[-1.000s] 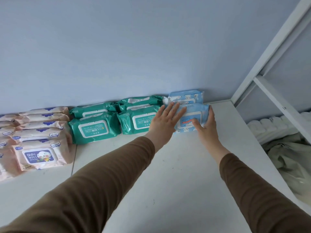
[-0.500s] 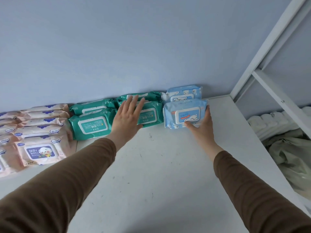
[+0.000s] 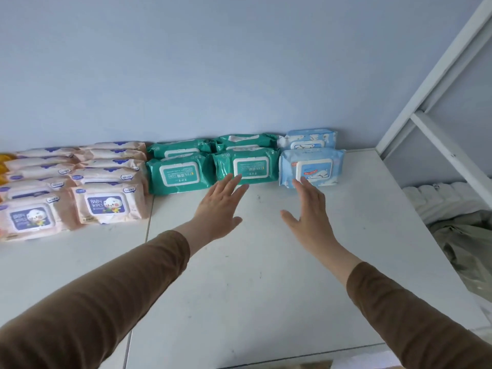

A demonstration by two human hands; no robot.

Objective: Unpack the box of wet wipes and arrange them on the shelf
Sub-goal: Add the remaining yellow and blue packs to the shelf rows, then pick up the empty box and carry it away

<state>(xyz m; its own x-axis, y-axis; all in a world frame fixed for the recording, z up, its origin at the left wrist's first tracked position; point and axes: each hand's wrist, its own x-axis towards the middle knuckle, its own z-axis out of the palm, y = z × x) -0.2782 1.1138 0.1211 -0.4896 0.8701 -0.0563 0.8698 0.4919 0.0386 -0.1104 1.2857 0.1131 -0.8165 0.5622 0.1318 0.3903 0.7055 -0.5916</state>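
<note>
Wet wipe packs line the back of the white shelf against the blue wall. Two light blue packs stand at the right, the front one leaning on the rear one. Left of them are several green packs; the nearest right one sits beside another. Several pink packs fill the left. My left hand hovers with straight fingers just in front of the green pack. My right hand is held flat just below the front blue pack. Both hands hold nothing.
A white shelf frame post with a crossbar rises at the right. Beyond the shelf's right edge lie white rolled items and a crumpled grey-green bag. A yellow pack edge shows at far left.
My left hand slid from the blue pack across the green packs, then both hands pulled back off the packs toward me. The front blue pack now stands alone.
</note>
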